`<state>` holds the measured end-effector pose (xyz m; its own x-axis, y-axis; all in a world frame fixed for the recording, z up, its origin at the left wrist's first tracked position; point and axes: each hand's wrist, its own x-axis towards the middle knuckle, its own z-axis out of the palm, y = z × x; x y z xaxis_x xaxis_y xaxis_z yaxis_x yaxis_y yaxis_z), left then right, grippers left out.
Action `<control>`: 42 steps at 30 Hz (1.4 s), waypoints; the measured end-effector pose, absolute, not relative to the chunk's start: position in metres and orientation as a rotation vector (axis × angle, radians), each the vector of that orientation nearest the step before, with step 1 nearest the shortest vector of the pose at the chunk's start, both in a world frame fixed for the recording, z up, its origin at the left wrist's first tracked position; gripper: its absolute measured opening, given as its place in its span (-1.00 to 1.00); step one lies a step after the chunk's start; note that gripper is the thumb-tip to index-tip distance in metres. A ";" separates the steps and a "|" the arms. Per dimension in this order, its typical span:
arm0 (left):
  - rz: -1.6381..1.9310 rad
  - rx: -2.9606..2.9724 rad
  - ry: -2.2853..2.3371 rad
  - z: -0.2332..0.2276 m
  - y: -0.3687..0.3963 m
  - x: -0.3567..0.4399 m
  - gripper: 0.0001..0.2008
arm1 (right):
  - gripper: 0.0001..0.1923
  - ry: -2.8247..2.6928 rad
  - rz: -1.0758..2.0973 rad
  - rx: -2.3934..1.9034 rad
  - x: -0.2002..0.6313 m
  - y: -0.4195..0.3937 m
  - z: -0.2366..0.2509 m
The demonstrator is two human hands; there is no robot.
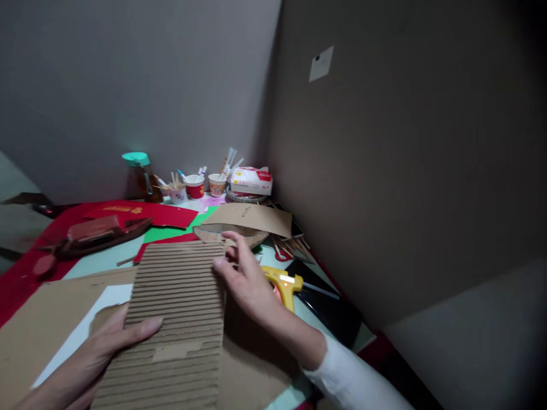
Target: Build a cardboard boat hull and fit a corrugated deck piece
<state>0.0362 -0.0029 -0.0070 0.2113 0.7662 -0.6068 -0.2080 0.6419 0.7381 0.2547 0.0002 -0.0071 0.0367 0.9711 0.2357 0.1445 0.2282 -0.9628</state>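
A sheet of corrugated cardboard (179,302) with its ridges exposed is held up in front of me, tilted toward the camera. My left hand (106,347) grips its left edge, thumb on the ridged face and fingers behind. At the top right corner, my right hand (243,273) pinches the edge between thumb and fingers. Just beyond my right wrist lies a yellow glue gun (284,282) with a glue stick in its back and a small light glowing. Behind the sheet sits a curved cardboard piece (252,234), partly hidden by my fingers.
A brown model boat (106,233) rests at the left on red card (171,215). Along the wall stand a teal-lidded bottle (143,176), several paper cups with sticks and pens (195,188), and a tissue pack (251,181). A black flat object (329,307) lies right.
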 end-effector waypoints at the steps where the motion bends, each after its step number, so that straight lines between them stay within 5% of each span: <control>1: 0.748 0.572 1.150 -0.003 -0.004 0.036 0.21 | -0.56 -1.401 0.876 -1.175 0.262 0.001 -0.002; 7: 0.764 0.475 1.176 0.011 -0.013 0.015 0.15 | -0.67 -1.677 0.342 -1.419 0.328 0.014 0.035; 16: 0.949 0.429 1.167 0.004 -0.006 -0.010 0.09 | -0.29 -2.379 -0.159 -1.838 0.351 0.078 0.007; 23: 0.949 0.414 1.166 -0.007 0.000 -0.013 0.19 | -0.47 -2.516 -0.454 -1.976 0.365 0.078 0.001; 33: 0.962 0.412 1.230 -0.007 0.002 -0.013 0.19 | -0.55 -2.394 -0.684 -1.685 0.343 0.099 0.030; 42: 0.927 0.410 1.223 0.001 -0.001 -0.015 0.01 | -0.67 -2.581 -0.389 -1.340 0.326 0.095 0.006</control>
